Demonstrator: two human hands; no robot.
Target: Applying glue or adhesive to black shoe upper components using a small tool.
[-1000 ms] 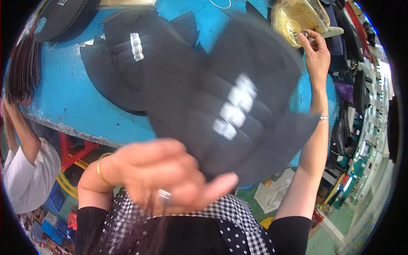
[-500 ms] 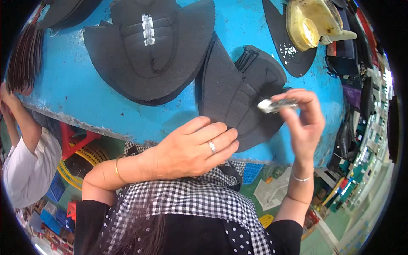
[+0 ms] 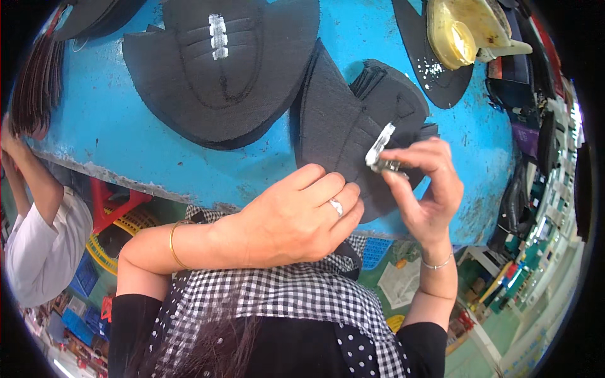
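Observation:
My right hand [image 3: 432, 189] pinches a short, paste-smeared brush [image 3: 392, 166] between thumb and fingers. Its white tip touches the near end of a fresh white stripe [image 3: 382, 140]. That stripe lies on a stack of black, curved shoe-upper pieces [image 3: 334, 116] marked with drawn lines. At the stack's near edge, my left hand [image 3: 296, 211] has its fingers bent together and pressed down, holding it; the thumb is hidden. To the left, a larger pile of black shoe-upper pieces [image 3: 233, 120] bears a white lumpy stripe on its top piece.
A yellowish pot [image 3: 449, 57] with white paste stands at the far right beside a white-speckled black piece [image 3: 441, 91]. Dark strips [image 3: 38, 94] hang in a bundle at the left table edge. Another person's arm [image 3: 38, 183] is there. A yellow basket [image 3: 104, 255] sits below the blue table [image 3: 170, 170].
My right hand has come down and left onto the stack with the brush, and a white stripe now shows there. My left hand has shifted slightly right, its fingers more bent.

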